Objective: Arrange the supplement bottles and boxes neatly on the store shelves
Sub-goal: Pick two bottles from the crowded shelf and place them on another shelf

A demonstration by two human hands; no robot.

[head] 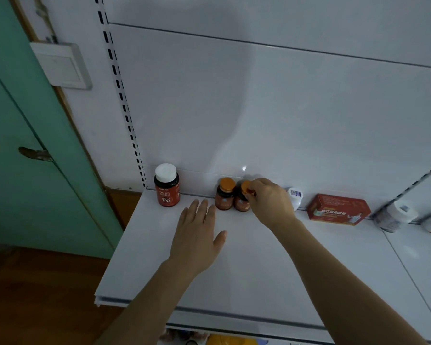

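White shelf (246, 265), back row along the wall. Far left: dark bottle (167, 186), white cap, red label reading "Fe"; smaller print not legible. Middle: two brown bottles with orange caps, touching, upright: left one (225, 195), right one (241, 199); labels unreadable. Right hand (269, 200) pinches the right one's cap. Left hand (197, 230) flat, fingers straight, just beside the left one, holding nothing. Further right: white bottle (295, 196) lying partly hidden, red box (339, 209) with Chinese characters, not legible.
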